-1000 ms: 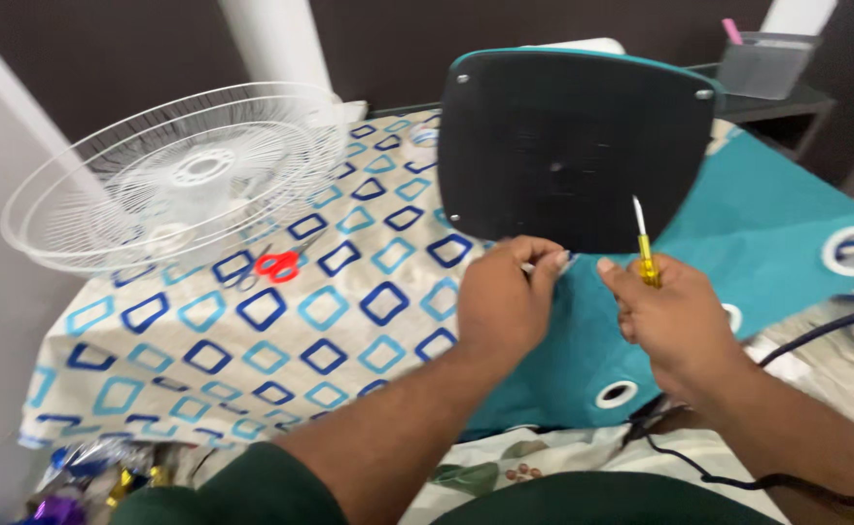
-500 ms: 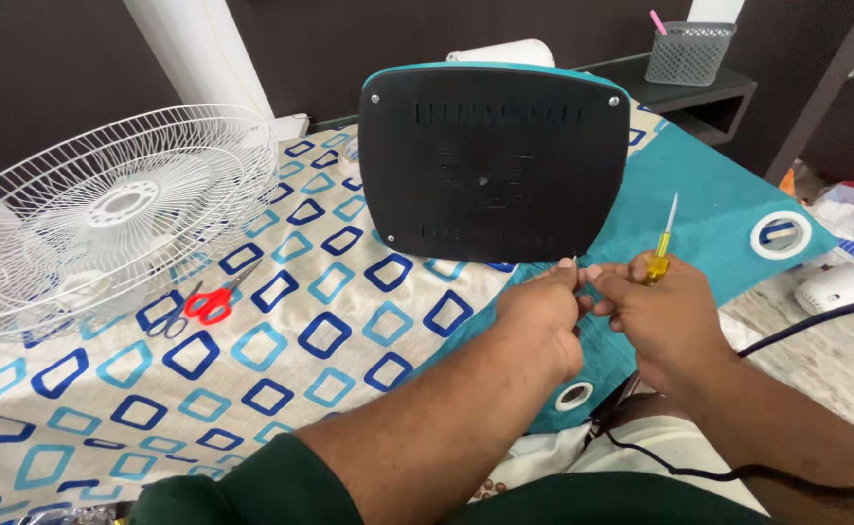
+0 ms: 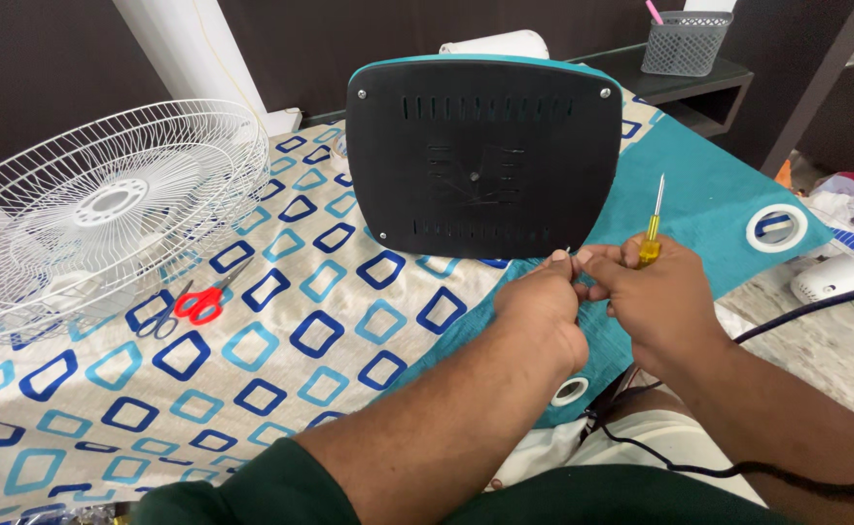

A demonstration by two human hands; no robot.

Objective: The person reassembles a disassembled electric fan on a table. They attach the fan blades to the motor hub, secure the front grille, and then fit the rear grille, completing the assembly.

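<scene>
Dark walls back a bench draped in a cream cloth [image 3: 252,331] printed with blue squares and a teal curtain [image 3: 709,194] with white eyelets, where I see a black rounded panel [image 3: 483,156] standing upright. Just below its lower edge my left hand [image 3: 542,313] pinches a tiny metal piece, too small to identify, fingers pressed together and touching my right hand [image 3: 656,297] — which grips a yellow-handled screwdriver [image 3: 653,228], tip up. Off left sit a white fan grille [image 3: 106,209] and red scissors [image 3: 194,303].
</scene>
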